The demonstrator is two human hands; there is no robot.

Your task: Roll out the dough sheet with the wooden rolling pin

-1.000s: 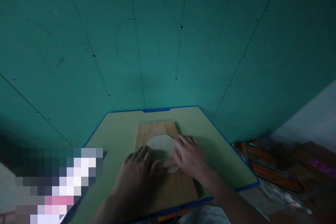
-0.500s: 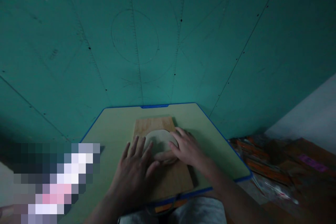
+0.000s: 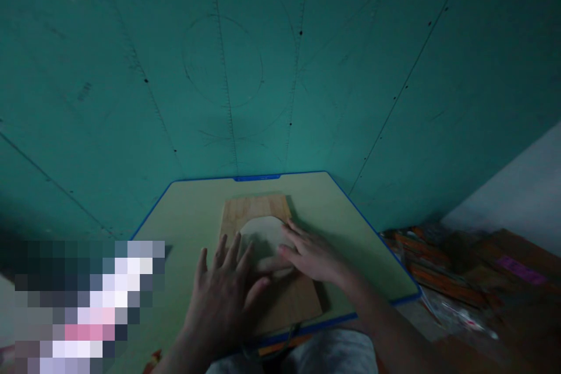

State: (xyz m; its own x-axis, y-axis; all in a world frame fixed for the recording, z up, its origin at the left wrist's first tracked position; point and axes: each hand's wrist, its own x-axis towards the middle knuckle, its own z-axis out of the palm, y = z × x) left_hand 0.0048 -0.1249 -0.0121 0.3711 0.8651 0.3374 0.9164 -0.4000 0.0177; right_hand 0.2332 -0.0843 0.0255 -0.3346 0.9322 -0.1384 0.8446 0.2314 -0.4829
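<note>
Your left hand's (image 3: 223, 292) lower half sits in shadow, fingers spread, grip unclear; right (image 3: 309, 254) is half-open on the clay slab's (image 3: 265, 234) near-right edge. Slab's on the wooden board (image 3: 291, 304), atop the blue-edged table (image 3: 188, 204), below the green wall (image 3: 245, 70).
</note>
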